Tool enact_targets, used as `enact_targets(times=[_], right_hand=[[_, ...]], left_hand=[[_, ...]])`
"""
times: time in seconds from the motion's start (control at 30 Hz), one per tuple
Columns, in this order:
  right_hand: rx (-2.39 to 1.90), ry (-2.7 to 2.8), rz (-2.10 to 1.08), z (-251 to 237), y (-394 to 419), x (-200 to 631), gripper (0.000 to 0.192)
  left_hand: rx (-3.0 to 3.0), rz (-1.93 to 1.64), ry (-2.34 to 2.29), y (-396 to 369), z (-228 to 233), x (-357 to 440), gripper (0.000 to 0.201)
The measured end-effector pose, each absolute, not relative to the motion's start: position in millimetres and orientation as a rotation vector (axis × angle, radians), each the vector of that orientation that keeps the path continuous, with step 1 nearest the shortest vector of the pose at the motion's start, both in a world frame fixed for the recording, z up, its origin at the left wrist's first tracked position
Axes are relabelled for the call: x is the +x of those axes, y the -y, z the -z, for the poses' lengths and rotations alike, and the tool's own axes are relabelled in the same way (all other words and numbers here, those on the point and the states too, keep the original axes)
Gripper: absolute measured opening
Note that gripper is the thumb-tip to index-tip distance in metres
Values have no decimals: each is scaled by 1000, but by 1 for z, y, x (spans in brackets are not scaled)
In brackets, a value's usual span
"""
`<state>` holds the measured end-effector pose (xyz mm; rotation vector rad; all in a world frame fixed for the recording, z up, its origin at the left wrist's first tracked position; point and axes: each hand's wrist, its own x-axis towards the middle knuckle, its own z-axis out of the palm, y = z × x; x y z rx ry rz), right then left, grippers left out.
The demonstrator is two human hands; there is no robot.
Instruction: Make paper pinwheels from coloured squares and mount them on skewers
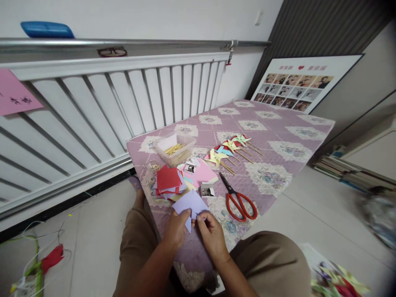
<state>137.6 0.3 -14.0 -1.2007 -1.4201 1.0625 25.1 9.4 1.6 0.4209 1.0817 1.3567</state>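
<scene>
Paper (194, 201), purple, is pinched in left hand (177, 227) and right hand (213, 236) above the near table (192, 249). I judge uneven pulling could tear its cut flap.

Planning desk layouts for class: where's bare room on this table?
Bare tablecloth lies between pinwheels and photo board, and between pinwheel sticks and the tablecloth's right edge. Crowded: beyond the held purple sheet, with paper stack, stick box and small boxes.

radiator (125, 97) | photo board (303, 86) | metal pipe (154, 43) | blue case (47, 29), perhaps (atop pipe)
</scene>
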Motion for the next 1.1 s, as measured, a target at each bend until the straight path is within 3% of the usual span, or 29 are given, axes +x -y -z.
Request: enact_targets(times=[0.27,0.5,0.9,1.03,1.1], right_hand=[[-1243,1373,-1047,14,-4,134,26],[-1267,1357,-1033,11,-4,134,27],[-1260,1351,-1018,16,-3,134,26],[-1298,1262,-921,20,0,138,16],[-1318,1117,-861,24,0,140,28]], left_hand=[[441,-1368,-1046,-8,1,25,16],[415,-1340,-1160,-7,3,26,26],[526,-1314,-1326,-7,5,28,14],[512,-1322,-1313,-9,3,28,14],[541,-1298,-1324,-10,1,25,13]])
